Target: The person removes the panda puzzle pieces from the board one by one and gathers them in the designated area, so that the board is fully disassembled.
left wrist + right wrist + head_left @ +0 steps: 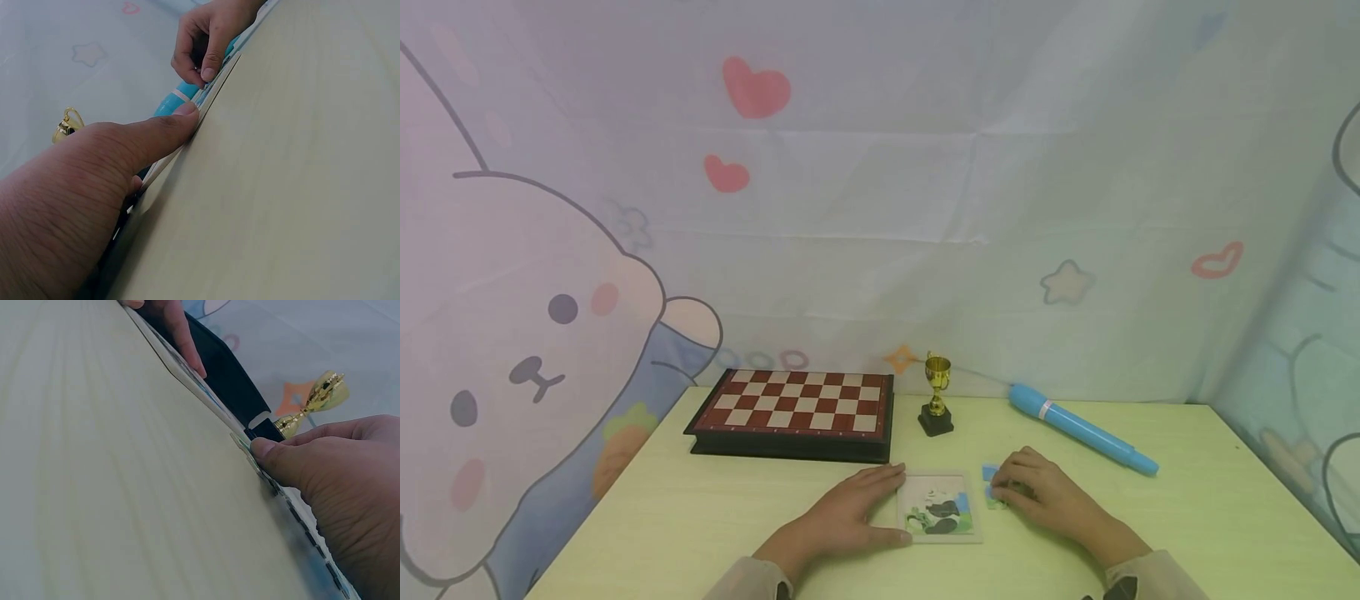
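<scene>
A small panda jigsaw puzzle (942, 510) lies in a pale square frame (943, 539) near the table's front. My left hand (853, 517) rests at the frame's left side, fingers extended at the upper corner and thumb at the lower one; in the left wrist view the thumb (169, 128) presses on the frame's edge. To the right of the frame, my right hand (1041, 492) pinches a puzzle piece (242, 445) between thumb and fingers, low over the table. A loose blue piece (989, 472) lies beside it. The fingers partly hide the pieces there.
Behind my left hand sits a chessboard box (793, 450) with a red and white checked top. A gold trophy cup (937, 392) on a black base stands behind the frame. At the back right lies a large blue pen-shaped object (1082, 429). A printed cloth hangs behind the table.
</scene>
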`<state>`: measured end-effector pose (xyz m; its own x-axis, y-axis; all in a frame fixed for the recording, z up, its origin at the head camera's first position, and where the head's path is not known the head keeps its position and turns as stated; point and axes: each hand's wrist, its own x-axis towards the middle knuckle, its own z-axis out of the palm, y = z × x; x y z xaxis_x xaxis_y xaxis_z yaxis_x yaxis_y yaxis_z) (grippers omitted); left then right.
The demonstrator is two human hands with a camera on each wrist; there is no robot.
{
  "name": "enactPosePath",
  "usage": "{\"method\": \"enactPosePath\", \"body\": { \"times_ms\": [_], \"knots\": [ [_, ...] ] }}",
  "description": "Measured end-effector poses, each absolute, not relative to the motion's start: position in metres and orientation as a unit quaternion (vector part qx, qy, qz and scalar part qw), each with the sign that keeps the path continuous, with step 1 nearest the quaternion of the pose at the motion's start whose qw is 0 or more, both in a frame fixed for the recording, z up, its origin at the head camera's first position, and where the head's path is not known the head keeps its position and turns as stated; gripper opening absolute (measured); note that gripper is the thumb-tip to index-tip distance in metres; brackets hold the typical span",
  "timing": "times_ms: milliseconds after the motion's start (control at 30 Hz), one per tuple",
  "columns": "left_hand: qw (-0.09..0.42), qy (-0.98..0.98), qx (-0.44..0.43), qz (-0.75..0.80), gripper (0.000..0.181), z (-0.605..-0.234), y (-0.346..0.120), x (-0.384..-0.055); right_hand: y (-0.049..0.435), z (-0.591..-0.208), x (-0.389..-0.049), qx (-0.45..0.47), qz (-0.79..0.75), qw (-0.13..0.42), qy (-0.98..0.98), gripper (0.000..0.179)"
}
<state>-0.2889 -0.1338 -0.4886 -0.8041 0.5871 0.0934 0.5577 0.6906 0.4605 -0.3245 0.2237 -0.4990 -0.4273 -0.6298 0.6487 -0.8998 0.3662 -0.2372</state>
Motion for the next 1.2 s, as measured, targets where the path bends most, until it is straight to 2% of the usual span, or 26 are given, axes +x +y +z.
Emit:
{"method": "enactPosePath", "body": {
  "times_ms": [567,933,1200],
  "knots": [
    [0.027,0.92,0.311,0.238,0.086,-0.488,-0.133,-0.289,0.221,-0.499,-0.324,0.463,0.295,0.219,-0.807,0.018],
    [0.028,0.918,0.313,0.241,0.087,-0.487,-0.134,-0.288,0.19,-0.498,-0.318,0.452,0.261,0.252,-0.815,0.02],
    [0.024,0.916,0.316,0.246,0.087,-0.489,-0.134,-0.289,0.164,-0.496,-0.318,0.475,0.295,0.207,-0.803,0.019]
  ]
}}
